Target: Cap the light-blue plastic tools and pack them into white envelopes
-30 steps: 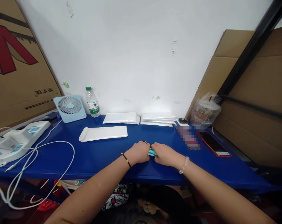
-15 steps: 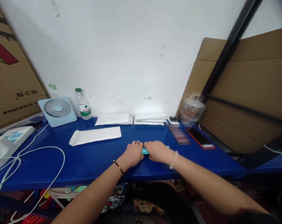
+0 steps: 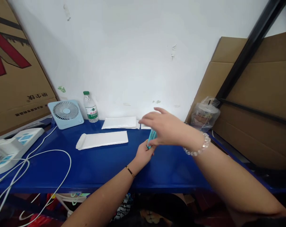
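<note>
Teal strip [image 3: 152, 137] upright just above blue counter [image 3: 97, 164], between two hands.
Lower end pinched in fingers [image 3: 148, 147] of left hand [image 3: 144, 153]; top hidden under raised right hand [image 3: 166, 127], its fingers stretched out, grip impossible to tell. White envelope [image 3: 102, 140] to the left, fan [image 3: 65, 114] and water bottle [image 3: 90, 107] by the wall.

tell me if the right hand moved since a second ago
Yes. The right hand has lifted off the blue table and gone back toward the wall, now in front of the white packets; before, it lay by the front edge.
</note>
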{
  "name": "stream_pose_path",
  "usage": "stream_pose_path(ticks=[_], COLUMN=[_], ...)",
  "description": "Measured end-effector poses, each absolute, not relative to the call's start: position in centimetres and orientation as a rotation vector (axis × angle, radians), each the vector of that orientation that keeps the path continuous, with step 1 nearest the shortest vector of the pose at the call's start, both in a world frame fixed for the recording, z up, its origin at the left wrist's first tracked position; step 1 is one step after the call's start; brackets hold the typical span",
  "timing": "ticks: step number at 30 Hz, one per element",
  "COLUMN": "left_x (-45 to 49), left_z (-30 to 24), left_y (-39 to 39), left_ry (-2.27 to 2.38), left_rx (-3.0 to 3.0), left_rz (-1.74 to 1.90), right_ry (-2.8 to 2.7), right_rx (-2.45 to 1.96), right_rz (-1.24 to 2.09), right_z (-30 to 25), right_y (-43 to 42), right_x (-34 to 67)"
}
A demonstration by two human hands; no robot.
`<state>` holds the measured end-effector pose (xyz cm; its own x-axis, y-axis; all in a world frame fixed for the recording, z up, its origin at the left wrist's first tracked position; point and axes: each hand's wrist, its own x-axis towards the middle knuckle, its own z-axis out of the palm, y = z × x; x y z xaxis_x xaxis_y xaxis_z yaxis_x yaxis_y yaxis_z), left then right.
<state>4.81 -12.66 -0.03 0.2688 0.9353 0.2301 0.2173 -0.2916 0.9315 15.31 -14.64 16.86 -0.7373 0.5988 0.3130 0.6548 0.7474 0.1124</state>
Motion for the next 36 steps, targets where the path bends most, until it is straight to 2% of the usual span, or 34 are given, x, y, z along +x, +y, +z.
stream_pose_path(ticks=[3,7,11,20,24,27,30,33,36], left_x=[4.8,4.6,4.5,4.6,3.8,3.3,3.4,3.1,0.4], left_z=[-0.2,-0.4,-0.9,-0.5,0.8,1.5,2.0,3.2,4.7], left_y=[-12.7,-12.7,-12.6,-12.6,-13.3,-13.8,-14.2,-14.3,-12.7], left_ry=[1.036,1.006,0.972,1.022,0.713,0.418,0.320,0.441,0.796], left_rx=[1.678,1.669,1.661,1.565,1.266,1.053,1.032,1.246,1.860], left_rz=[1.107,1.067,1.068,1.105,0.915,0.611,0.395,0.446,0.529], right_ry=[-2.558,-2.546,-2.225,-2.265,-1.982,-1.870,-1.790,-1.590,-1.338], right_rx=[-0.981,-1.002,-0.910,-0.898,-0.779,-0.582,-0.471,-0.566,-0.647], right_rz=[-0.054,0.244,0.275,0.537,0.919,1.374,1.730,1.703,1.508], right_z=[16.3,12.8,10.5,9.4,8.5,7.6,6.6,6.2,6.6], right_y=[-14.2,-13.7,-13.4,-13.0,-12.4,-12.7,-13.4,-13.5,-12.2], right_x=[15.8,15.3,15.5,16.4,17.1,17.0,16.2,16.1,17.4])
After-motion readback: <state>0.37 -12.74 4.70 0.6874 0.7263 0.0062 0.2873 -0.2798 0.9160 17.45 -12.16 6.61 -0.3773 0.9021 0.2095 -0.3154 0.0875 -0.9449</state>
